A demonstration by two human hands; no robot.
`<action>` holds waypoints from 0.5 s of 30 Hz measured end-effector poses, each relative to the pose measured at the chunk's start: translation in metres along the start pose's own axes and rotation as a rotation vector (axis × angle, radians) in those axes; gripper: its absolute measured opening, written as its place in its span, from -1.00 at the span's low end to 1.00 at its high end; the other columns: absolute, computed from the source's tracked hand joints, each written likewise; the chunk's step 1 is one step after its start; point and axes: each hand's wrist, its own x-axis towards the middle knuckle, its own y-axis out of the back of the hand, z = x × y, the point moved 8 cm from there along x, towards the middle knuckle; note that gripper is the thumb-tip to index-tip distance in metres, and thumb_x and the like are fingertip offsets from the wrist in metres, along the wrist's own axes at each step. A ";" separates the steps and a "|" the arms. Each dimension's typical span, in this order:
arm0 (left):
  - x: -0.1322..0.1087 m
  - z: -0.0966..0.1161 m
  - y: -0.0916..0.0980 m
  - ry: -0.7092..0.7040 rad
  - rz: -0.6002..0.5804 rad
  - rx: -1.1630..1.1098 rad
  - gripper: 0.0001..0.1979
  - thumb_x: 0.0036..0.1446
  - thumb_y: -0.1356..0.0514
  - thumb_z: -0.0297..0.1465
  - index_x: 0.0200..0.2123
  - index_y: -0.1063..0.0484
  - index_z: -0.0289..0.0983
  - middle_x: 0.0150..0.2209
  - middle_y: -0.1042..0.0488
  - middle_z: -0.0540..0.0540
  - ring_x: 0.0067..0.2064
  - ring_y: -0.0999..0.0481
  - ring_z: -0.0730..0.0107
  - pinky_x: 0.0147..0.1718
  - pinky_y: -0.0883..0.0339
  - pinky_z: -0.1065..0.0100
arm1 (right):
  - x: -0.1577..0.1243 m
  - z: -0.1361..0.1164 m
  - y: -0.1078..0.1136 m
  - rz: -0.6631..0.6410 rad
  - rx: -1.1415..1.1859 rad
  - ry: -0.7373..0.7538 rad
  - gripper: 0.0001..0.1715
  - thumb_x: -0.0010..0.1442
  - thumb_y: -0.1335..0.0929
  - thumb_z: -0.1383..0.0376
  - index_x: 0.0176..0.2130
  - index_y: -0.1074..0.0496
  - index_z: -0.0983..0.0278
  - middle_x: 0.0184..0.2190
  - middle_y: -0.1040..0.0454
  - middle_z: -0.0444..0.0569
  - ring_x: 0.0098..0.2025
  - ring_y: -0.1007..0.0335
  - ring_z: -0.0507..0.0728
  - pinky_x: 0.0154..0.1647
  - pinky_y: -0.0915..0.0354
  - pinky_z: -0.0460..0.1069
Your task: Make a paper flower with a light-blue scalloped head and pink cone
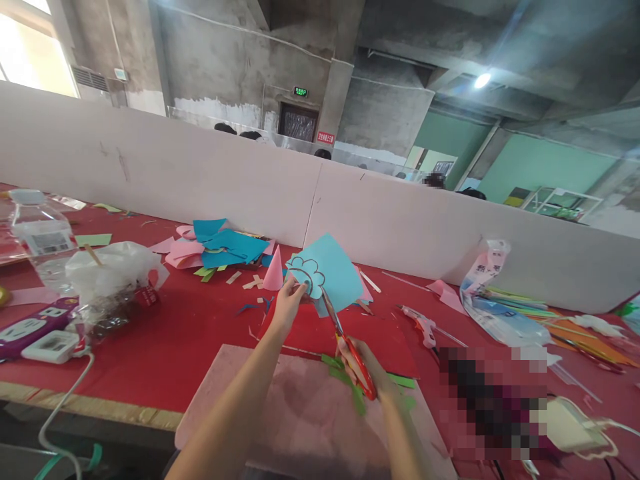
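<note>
My left hand pinches the lower left edge of a light blue paper sheet that carries a drawn scalloped outline, and holds it up above the red table. My right hand grips red-handled scissors. Their blades point up into the bottom edge of the blue sheet, beside the drawn outline. Green paper strips lie under my right hand on a pink sheet.
A pile of blue and pink paper and a pink cone lie behind. At left are a plastic bottle, a white bag and power strips. A glue gun and packaged paper lie right. A pale partition backs the table.
</note>
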 end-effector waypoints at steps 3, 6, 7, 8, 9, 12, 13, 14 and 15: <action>-0.001 -0.001 0.002 0.022 0.042 -0.045 -0.61 -0.17 -0.23 -0.16 -0.30 -0.33 -0.29 -0.52 -0.43 0.00 -0.52 -0.45 0.42 -0.46 -0.39 0.35 | -0.004 0.005 0.000 0.008 0.071 -0.070 -0.61 0.06 -0.25 0.00 -0.47 -0.26 0.28 -0.73 -0.13 -0.25 -0.74 -0.04 -0.08 -0.75 -0.03 -0.16; -0.001 -0.001 0.001 0.026 0.053 -0.070 -0.61 -0.17 -0.24 -0.18 -0.28 -0.33 -0.28 -0.54 -0.41 0.02 -0.52 -0.43 0.46 -0.45 -0.38 0.37 | -0.009 0.006 0.001 0.010 0.097 -0.091 -0.66 0.16 -0.22 0.08 -0.37 -0.33 0.30 -0.59 -0.30 -0.15 -0.64 -0.19 -0.07 -0.66 -0.17 -0.15; -0.001 -0.002 0.002 0.024 0.056 -0.076 -0.62 -0.17 -0.24 -0.18 -0.29 -0.33 -0.28 -0.55 -0.40 0.03 -0.53 -0.43 0.47 -0.44 -0.38 0.37 | -0.010 0.007 0.002 0.009 0.098 -0.094 -0.69 0.18 -0.22 0.12 -0.31 -0.34 0.32 -0.52 -0.34 -0.12 -0.58 -0.24 -0.06 -0.60 -0.22 -0.14; -0.001 -0.002 0.002 0.024 0.059 -0.085 -0.63 -0.16 -0.24 -0.18 -0.29 -0.33 -0.28 -0.56 -0.39 0.04 -0.53 -0.42 0.48 -0.43 -0.39 0.38 | -0.011 0.007 0.002 0.010 0.099 -0.099 -0.71 0.20 -0.23 0.15 -0.26 -0.34 0.33 -0.44 -0.37 -0.10 -0.52 -0.28 -0.06 -0.54 -0.27 -0.13; -0.001 -0.003 0.003 0.024 0.061 -0.097 -0.63 -0.16 -0.24 -0.19 -0.30 -0.33 -0.29 -0.57 -0.37 0.05 -0.52 -0.41 0.49 -0.43 -0.39 0.38 | -0.010 0.008 0.003 0.010 0.100 -0.106 -0.72 0.20 -0.23 0.17 -0.21 -0.33 0.34 -0.37 -0.38 -0.09 -0.46 -0.31 -0.05 -0.48 -0.30 -0.11; 0.001 -0.006 0.005 0.031 0.071 -0.136 -0.61 -0.18 -0.26 -0.19 -0.30 -0.33 -0.29 -0.59 -0.33 0.07 -0.54 -0.39 0.52 -0.45 -0.39 0.40 | -0.005 0.009 0.001 0.014 0.102 -0.126 -0.70 0.20 -0.24 0.20 -0.12 -0.31 0.34 -0.24 -0.37 -0.04 -0.32 -0.35 0.01 -0.35 -0.34 -0.03; 0.001 -0.007 0.006 0.037 0.068 -0.142 -0.60 -0.19 -0.26 -0.19 -0.29 -0.33 -0.29 -0.58 -0.33 0.07 -0.54 -0.39 0.52 -0.46 -0.39 0.40 | -0.003 0.009 0.000 0.015 0.102 -0.131 -0.69 0.19 -0.25 0.21 -0.10 -0.30 0.34 -0.21 -0.37 -0.02 -0.29 -0.35 0.03 -0.32 -0.34 -0.01; 0.001 -0.008 0.005 0.042 0.061 -0.143 -0.58 -0.20 -0.27 -0.19 -0.27 -0.32 -0.29 -0.57 -0.34 0.06 -0.53 -0.39 0.52 -0.48 -0.38 0.41 | -0.002 0.009 -0.001 0.016 0.103 -0.135 -0.69 0.19 -0.25 0.21 -0.09 -0.30 0.33 -0.19 -0.37 -0.02 -0.27 -0.35 0.04 -0.30 -0.34 0.00; 0.001 -0.009 0.005 0.049 0.050 -0.142 -0.56 -0.20 -0.27 -0.18 -0.25 -0.32 -0.28 -0.55 -0.35 0.05 -0.53 -0.40 0.51 -0.49 -0.38 0.41 | -0.002 0.009 -0.001 0.016 0.105 -0.136 -0.68 0.19 -0.25 0.22 -0.09 -0.30 0.33 -0.18 -0.36 -0.01 -0.26 -0.35 0.05 -0.29 -0.34 0.01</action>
